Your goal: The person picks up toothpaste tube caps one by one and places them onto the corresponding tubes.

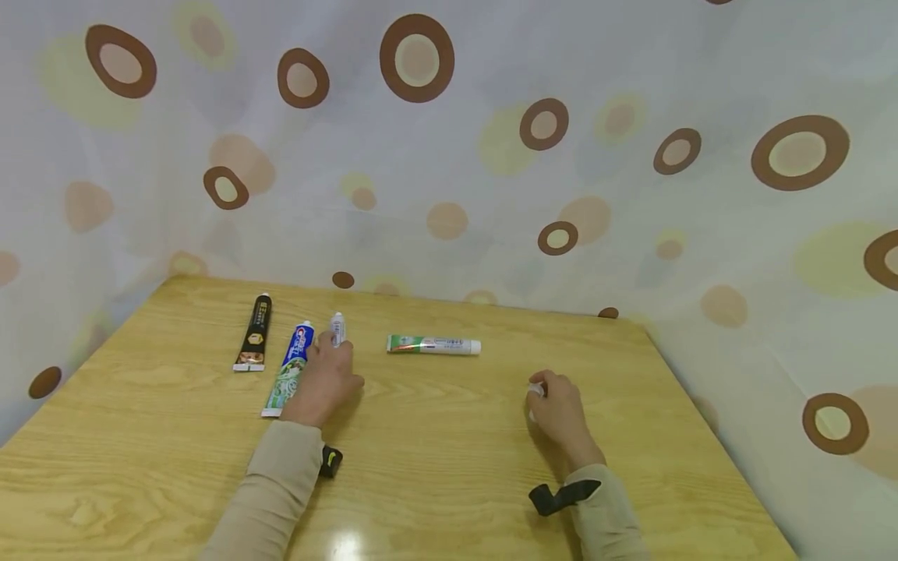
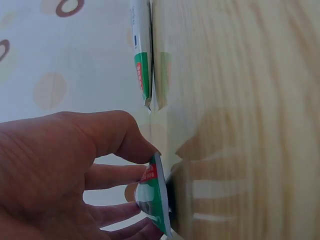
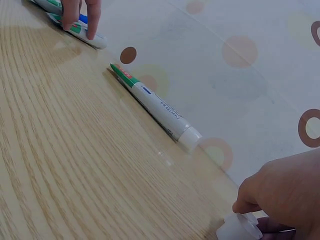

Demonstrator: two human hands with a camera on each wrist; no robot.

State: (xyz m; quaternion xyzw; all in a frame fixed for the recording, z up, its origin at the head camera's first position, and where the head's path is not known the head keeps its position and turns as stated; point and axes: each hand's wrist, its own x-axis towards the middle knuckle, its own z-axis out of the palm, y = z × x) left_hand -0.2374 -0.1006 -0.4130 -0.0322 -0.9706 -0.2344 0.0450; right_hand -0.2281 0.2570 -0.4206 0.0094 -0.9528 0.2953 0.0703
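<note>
In the head view my left hand [image 1: 326, 378] is over a white-and-green toothpaste tube [image 1: 338, 327], its capped end showing beyond the fingers. In the left wrist view the thumb and fingers hold that tube near its green crimped end [image 2: 159, 200], close to the tabletop. A blue-and-green toothpaste tube [image 1: 286, 374] lies beside this hand, partly covered by it. Away to the right, my right hand [image 1: 561, 413] grips a white object with a round, cap-like end [image 3: 239, 228]; the fingers hide most of it and its kind is unclear.
Another white-and-green toothpaste tube [image 1: 433, 345] lies crosswise between the hands, cap to the right. A black toothpaste tube [image 1: 254, 331] lies at the far left. The wooden table [image 1: 435, 467] meets a spotted cloth backdrop [image 1: 449, 171] at its back and sides.
</note>
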